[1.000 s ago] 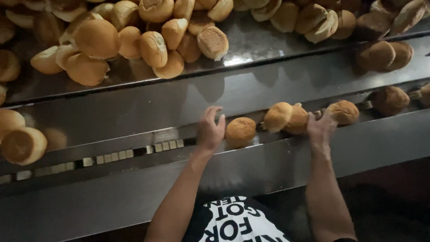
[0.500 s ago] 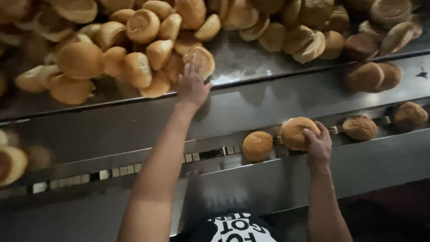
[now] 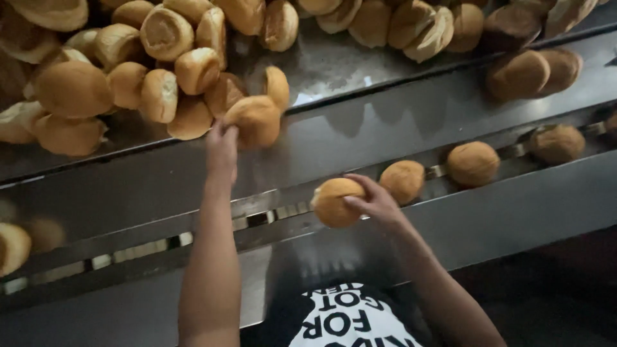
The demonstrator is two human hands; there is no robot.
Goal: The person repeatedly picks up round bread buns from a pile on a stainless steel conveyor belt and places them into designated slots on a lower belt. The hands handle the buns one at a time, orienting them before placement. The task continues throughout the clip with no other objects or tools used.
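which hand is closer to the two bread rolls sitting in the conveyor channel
Right. The right hand, holding a roll, is beside the nearest channel roll. The left hand is up at the bread pile, gripping another roll.

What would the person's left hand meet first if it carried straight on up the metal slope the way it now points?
The left hand already touches a round golden bun; straight beyond lies the heap of golden buns, probably first, though depth is unclear.

Dim warm light, glare on steel shelf (image 3: 334,71), blurred left edge.
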